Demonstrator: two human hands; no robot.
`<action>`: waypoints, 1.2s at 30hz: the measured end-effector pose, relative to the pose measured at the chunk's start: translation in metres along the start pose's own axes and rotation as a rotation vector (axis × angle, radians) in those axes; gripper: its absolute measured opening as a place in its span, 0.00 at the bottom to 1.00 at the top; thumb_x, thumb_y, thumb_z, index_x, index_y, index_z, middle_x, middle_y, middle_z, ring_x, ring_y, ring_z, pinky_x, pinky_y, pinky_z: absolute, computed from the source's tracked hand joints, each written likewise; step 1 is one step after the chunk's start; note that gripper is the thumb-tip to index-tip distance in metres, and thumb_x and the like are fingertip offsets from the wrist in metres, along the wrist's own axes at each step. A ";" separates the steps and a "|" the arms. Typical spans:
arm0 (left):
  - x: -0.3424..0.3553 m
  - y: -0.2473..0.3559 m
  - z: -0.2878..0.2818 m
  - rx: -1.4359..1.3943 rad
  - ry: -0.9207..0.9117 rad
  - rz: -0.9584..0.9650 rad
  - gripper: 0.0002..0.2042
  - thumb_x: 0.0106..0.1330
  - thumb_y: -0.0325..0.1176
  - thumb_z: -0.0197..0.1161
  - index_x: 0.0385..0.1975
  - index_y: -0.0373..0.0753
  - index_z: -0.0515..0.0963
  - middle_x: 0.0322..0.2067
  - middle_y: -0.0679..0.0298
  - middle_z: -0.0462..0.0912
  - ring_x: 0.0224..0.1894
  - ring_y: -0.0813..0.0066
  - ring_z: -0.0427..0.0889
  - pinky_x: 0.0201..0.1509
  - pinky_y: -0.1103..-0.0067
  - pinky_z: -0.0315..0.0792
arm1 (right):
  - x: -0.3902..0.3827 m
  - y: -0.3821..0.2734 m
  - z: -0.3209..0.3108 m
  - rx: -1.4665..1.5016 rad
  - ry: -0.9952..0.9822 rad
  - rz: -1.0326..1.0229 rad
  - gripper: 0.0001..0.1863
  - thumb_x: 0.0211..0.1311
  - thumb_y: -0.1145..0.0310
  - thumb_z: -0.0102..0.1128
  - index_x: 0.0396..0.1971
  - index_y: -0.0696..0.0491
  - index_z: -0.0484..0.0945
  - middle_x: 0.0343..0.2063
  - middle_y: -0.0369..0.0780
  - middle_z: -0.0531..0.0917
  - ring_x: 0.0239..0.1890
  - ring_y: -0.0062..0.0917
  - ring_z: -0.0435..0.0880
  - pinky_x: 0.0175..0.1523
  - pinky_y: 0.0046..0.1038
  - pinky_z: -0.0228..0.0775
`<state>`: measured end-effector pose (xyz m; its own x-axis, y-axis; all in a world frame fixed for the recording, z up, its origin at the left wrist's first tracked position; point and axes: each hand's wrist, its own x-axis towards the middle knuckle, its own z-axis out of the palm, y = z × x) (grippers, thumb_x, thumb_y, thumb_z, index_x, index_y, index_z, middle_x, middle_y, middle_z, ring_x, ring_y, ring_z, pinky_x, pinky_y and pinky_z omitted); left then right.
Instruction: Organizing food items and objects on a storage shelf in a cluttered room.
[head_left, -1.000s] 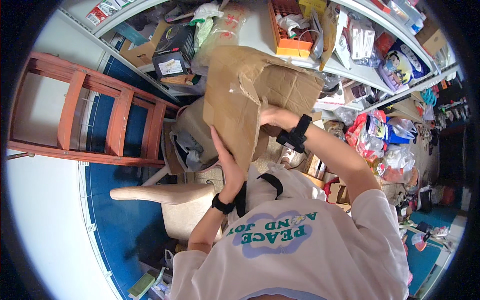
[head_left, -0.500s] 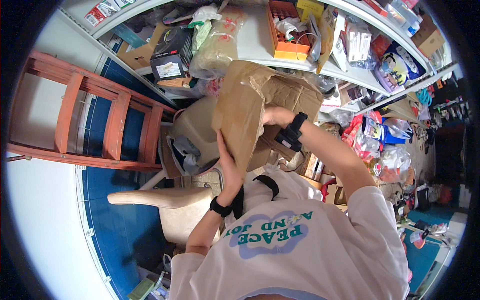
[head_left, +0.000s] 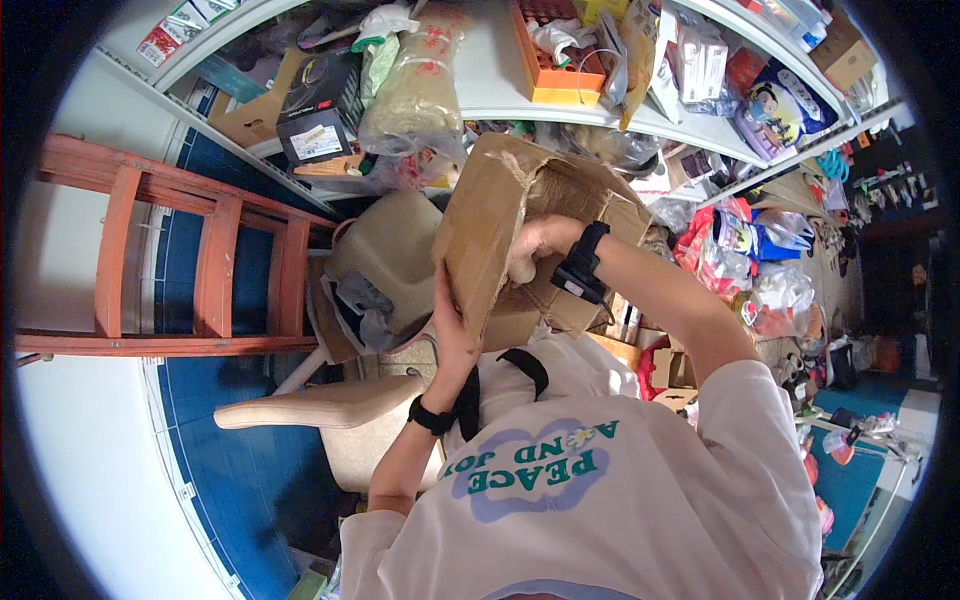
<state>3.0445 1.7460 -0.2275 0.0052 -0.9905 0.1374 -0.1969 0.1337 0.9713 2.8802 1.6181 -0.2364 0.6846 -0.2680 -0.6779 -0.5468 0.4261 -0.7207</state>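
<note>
A tilted brown cardboard box [head_left: 478,215] is held up in front of my chest, its open side facing right. My left hand [head_left: 455,335] holds the box's lower left side, thumb and palm against the cardboard. At the opening, my right hand [head_left: 546,238] has its fingers curled downward by the inner face of the near wall. Whether those fingers pinch the wall or something inside cannot be made out. Black straps are on both wrists, with a small dark device [head_left: 580,270] on the right one.
Behind the box runs a white shelf [head_left: 490,85] with a black box [head_left: 318,105], plastic-wrapped goods and an orange carton [head_left: 560,75]. An orange-red ladder [head_left: 215,265] leans at left. Beige chairs [head_left: 375,430] stand close by my left arm. Plastic bags [head_left: 735,245] crowd the right.
The box has tipped slightly, and its opening shows more. My right hand has drawn out a little toward the near wall, so more of its curled fingers shows. My left hand keeps its hold.
</note>
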 end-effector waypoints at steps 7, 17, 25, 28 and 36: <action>0.010 -0.023 -0.016 -0.015 0.020 0.056 0.29 0.62 0.28 0.50 0.61 0.29 0.47 0.59 0.50 0.57 0.61 0.63 0.57 0.63 0.74 0.51 | -0.039 -0.035 0.026 0.129 0.293 -0.296 0.19 0.45 0.68 0.67 0.39 0.59 0.75 0.35 0.39 0.80 0.33 0.23 0.79 0.37 0.22 0.72; 0.030 -0.009 -0.015 -0.310 0.044 -0.529 0.26 0.65 0.27 0.46 0.62 0.33 0.48 0.56 0.55 0.60 0.57 0.69 0.61 0.61 0.76 0.55 | -0.152 -0.015 0.018 0.956 -0.020 -0.931 0.33 0.43 0.65 0.65 0.51 0.58 0.64 0.38 0.45 0.76 0.33 0.32 0.78 0.34 0.28 0.72; 0.059 0.017 0.022 -0.049 -0.199 -0.188 0.27 0.64 0.27 0.44 0.63 0.33 0.46 0.61 0.52 0.54 0.63 0.65 0.54 0.65 0.74 0.48 | -0.215 0.066 0.006 1.235 0.004 -1.392 0.30 0.38 0.57 0.69 0.46 0.42 0.70 0.58 0.52 0.55 0.25 0.20 0.65 0.28 0.19 0.61; 0.074 0.011 0.047 0.129 -0.239 -0.082 0.28 0.64 0.28 0.46 0.63 0.32 0.47 0.62 0.53 0.53 0.64 0.64 0.53 0.65 0.74 0.47 | -0.234 0.099 0.007 1.356 -0.002 -1.581 0.31 0.36 0.61 0.73 0.45 0.40 0.70 0.60 0.52 0.50 0.24 0.18 0.64 0.27 0.16 0.64; 0.103 0.016 0.139 -0.073 -0.374 -0.689 0.23 0.61 0.39 0.53 0.53 0.34 0.62 0.47 0.58 0.71 0.48 0.68 0.73 0.50 0.73 0.69 | -0.280 0.199 0.018 1.386 0.318 -1.832 0.31 0.38 0.60 0.71 0.46 0.41 0.69 0.50 0.43 0.64 0.28 0.21 0.65 0.30 0.17 0.62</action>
<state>2.9060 1.6421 -0.2252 -0.2306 -0.7942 -0.5623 -0.2040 -0.5255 0.8260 2.5885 1.7934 -0.1872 -0.2442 -0.9389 0.2426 0.9688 -0.2472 0.0186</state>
